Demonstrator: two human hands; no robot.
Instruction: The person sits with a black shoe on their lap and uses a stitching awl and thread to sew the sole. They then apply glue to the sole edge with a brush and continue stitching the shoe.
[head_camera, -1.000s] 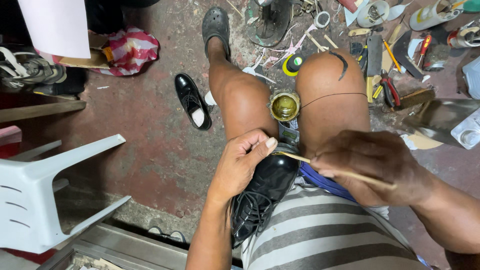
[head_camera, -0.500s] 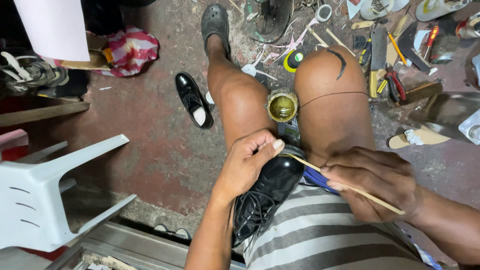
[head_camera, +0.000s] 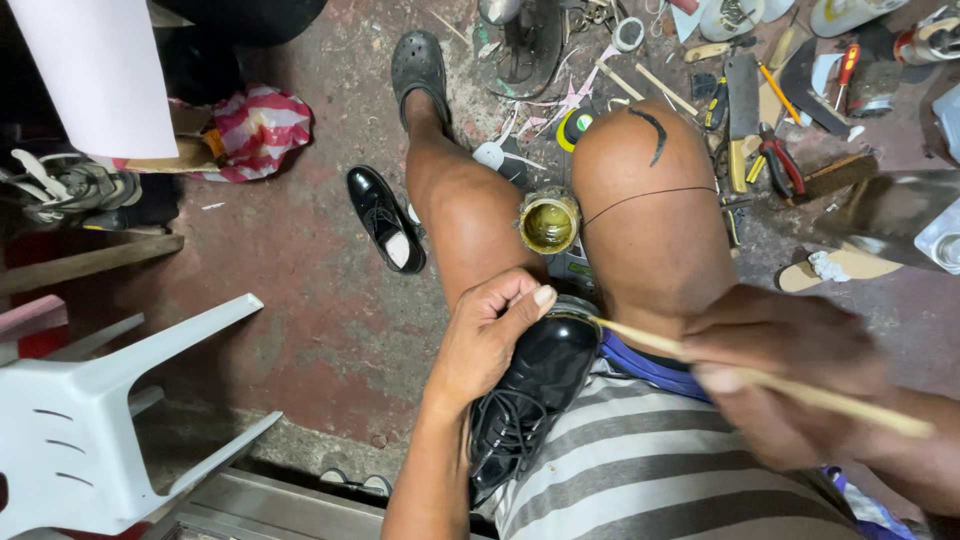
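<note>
Head view: left hand (head_camera: 490, 340) clamps the black dress shoe (head_camera: 530, 400), toe pointing toward the knees; right hand (head_camera: 790, 385) pinches a thin wooden stick (head_camera: 640, 338), tip at the toe.

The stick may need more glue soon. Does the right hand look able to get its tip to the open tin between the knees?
Probably yes: the right hand holds the stick, and the tin sits uncovered just beyond the black shoe.
</note>
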